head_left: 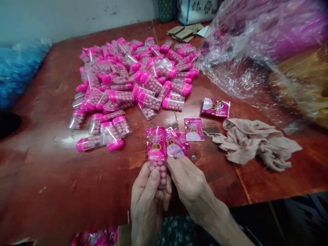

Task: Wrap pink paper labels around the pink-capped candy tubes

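Observation:
A clear container of pink balls point(162, 172) stands upright in my left hand point(150, 194), thumb across its front. A pink printed sleeve point(155, 141) covers its top and extends upward. My right hand point(191, 184) is beside the container's upper right edge, fingers curled together; their tips are partly hidden, so what they pinch cannot be made out. Just beyond lie loose pink printed wrappers point(176, 141) and a single flat one point(194, 129). A stack of the same wrappers point(216, 108) rests farther back on the right.
A big pile of pink-capped containers point(138, 75) covers the middle of the red table point(77, 184). A beige cloth point(253, 140) lies right. Clear plastic bags point(235, 65) fill the back right, a blue bag point(20, 71) the left. Cardboard pieces point(183, 33) lie at the back.

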{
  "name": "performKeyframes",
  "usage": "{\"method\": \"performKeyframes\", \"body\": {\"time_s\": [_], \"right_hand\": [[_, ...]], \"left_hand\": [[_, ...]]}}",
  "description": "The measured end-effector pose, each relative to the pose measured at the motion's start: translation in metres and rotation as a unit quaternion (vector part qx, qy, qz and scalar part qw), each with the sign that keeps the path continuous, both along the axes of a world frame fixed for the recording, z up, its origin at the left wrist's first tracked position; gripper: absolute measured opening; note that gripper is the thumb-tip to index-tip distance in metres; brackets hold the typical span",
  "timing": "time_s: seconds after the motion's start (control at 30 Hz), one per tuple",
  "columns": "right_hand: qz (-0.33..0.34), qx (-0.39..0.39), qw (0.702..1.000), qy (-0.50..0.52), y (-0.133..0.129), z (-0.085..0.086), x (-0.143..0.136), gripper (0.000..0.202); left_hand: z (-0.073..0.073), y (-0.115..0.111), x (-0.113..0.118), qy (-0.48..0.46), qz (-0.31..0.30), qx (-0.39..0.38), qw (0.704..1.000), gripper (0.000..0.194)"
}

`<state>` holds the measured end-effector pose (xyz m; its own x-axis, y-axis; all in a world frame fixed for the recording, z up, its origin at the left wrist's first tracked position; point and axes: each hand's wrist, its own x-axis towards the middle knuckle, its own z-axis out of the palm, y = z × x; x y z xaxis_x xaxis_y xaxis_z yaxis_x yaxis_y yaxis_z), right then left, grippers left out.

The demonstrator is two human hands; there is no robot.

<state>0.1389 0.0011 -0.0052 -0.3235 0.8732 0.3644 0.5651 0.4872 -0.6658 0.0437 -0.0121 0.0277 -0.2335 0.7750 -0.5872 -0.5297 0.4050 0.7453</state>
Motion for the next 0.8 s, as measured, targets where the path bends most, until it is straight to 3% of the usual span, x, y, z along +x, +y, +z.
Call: {"method": "performKeyframes", "body": {"time_s": [0.1, 0.3, 0.47, 0.8], "right_hand": [[-0.030, 0.042, 0.998, 0.030, 0.002, 0.001, 0.002, 0.019], [0.001, 0.021, 0.993, -0.114, 0.003, 0.010, 0.005, 0.027], [-0.005, 0.046, 0.984, -0.174, 0.003, 0.008, 0.006, 0.035], [0.040, 0.024, 0.983, -0.179, 0.004, 0.000, 0.007, 0.028]], "left_hand": [[0.001, 0.001, -0.001, -0.012, -0.006, -0.004, 1.000, 0.015], [-0.004, 0.003, -0.004, 0.016, -0.015, -0.012, 1.000, 0.015], [-0.007, 0.003, -0.006, 0.027, -0.045, -0.006, 0.999, 0.010], [-0.007, 0.002, -0.007, 0.025, -0.049, -0.025, 0.998, 0.015]]}}
